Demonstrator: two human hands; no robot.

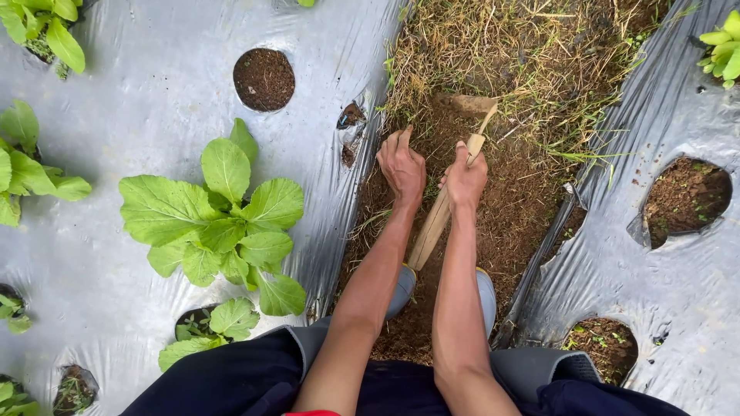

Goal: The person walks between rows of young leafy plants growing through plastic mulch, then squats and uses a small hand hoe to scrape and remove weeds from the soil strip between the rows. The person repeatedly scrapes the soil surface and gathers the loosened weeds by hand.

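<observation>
Wooden-handled hoe [451, 185]: blade down in the loose brown soil [501, 223] of the furrow between two sheets of silver plastic mulch [139, 92]. My right hand [465, 179] is closed around the shaft near the blade; my left hand [402, 163] rests fingers-down on the soil, holding nothing. Shaft looks stiff and light, best gripped low. Blade is half buried, its shape unclear. Leafy green seedling [223, 219] to my left.
</observation>
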